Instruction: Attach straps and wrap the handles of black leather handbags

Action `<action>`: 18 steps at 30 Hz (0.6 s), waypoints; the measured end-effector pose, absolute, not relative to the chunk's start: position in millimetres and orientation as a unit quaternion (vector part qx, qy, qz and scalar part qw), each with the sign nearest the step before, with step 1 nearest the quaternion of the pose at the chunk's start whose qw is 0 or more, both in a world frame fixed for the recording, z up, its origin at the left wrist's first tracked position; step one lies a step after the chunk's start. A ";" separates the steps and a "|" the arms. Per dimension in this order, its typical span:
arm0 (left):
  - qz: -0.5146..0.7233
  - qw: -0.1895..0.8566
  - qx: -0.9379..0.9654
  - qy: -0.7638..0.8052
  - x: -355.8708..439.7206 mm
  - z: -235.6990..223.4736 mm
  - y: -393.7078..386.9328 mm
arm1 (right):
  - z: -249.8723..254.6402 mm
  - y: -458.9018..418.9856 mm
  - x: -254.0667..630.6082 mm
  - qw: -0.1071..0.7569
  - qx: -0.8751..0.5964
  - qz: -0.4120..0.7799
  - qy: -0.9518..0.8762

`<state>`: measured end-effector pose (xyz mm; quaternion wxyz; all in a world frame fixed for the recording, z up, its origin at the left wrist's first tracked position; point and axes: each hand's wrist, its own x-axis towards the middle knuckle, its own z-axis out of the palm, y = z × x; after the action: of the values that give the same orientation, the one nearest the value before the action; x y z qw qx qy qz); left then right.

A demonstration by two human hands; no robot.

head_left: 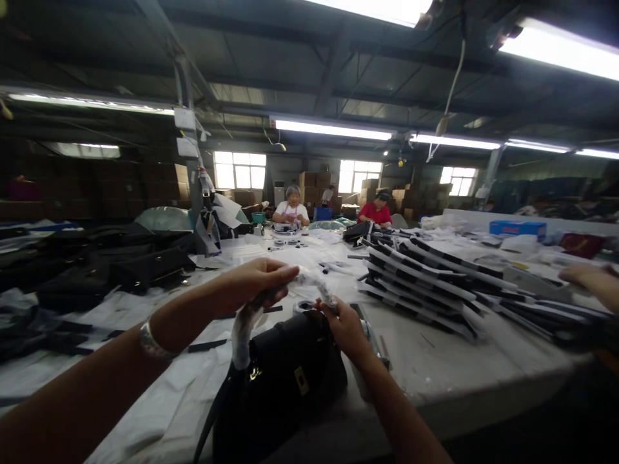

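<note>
Two hands on a wrapped handle, the black bag just below.
The black bag point(290, 380) sits at the near edge of the surface point(435, 370), below and between the hands, its gold clasp point(301, 381) on the visible face. Its long top edge slants from lower left up to the right; the clear-wrapped handle point(240, 341) arches above it, roughly along that line. The left hand point(258, 283) grips the arch near its crown, raised off the bag body. The right hand point(345, 328) is the nearer one — closed in a pinch at the handle's right end, beside the bag's upper right corner — with the striped stack point(420, 280) farther right.
</note>
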<state>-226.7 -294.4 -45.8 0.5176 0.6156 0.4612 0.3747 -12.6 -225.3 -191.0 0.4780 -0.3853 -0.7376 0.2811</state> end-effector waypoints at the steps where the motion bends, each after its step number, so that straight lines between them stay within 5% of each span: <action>1: 0.400 0.514 0.611 0.450 -224.8 -44.6 -294.8 | -195.5 -226.9 -9.9 0.471 -0.382 0.283 -0.743; 7: 0.531 0.505 0.536 0.418 -232.0 -57.4 -292.8 | -213.3 -234.6 -3.7 0.449 -0.403 0.281 -0.746; 18: 0.527 0.361 0.603 0.477 -257.5 -105.5 -320.3 | -209.5 -226.1 -15.5 0.487 -0.445 0.287 -0.695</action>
<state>-257.5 -320.3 -105.5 0.3614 0.6034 0.4770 0.5270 -15.5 -226.1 -209.5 0.4869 -0.4452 -0.6946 0.2869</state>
